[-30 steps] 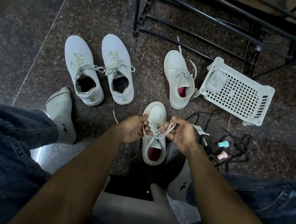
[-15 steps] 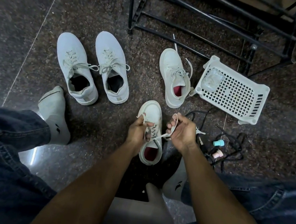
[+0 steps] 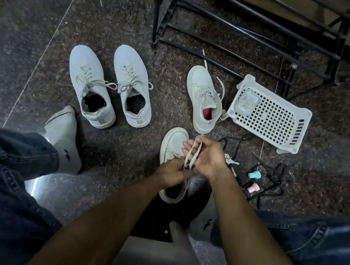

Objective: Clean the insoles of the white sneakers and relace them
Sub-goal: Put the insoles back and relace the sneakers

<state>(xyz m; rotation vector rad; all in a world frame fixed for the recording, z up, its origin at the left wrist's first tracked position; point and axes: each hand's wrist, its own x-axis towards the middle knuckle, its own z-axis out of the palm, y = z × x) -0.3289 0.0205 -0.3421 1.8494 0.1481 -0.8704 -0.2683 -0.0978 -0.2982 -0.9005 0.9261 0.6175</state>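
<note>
A white sneaker with a red insole [image 3: 173, 142] lies on the floor between my feet, toe pointing away. Both hands meet over its middle. My left hand [image 3: 171, 171] pinches the lace low, near the eyelets. My right hand [image 3: 205, 157] holds a loop of the pale lace [image 3: 192, 155] raised above the shoe, with some fingers extended. The shoe's tongue and eyelets are hidden under my hands. Its partner, another white sneaker with a red insole [image 3: 205, 99], stands further away with loose lace ends trailing.
A laced pair of white sneakers with dark insides [image 3: 108, 84] sits to the left. A white perforated plastic basket [image 3: 269, 116] lies upside down at right, before a black metal rack [image 3: 253, 30]. Black laces [image 3: 271, 180], a teal cap [image 3: 254, 174] and a pink cap [image 3: 253, 187] lie by my right hand.
My hands have come together from either side of the shoe. The right hand has lifted a lace loop, and the left has dropped to the base of the lace.
</note>
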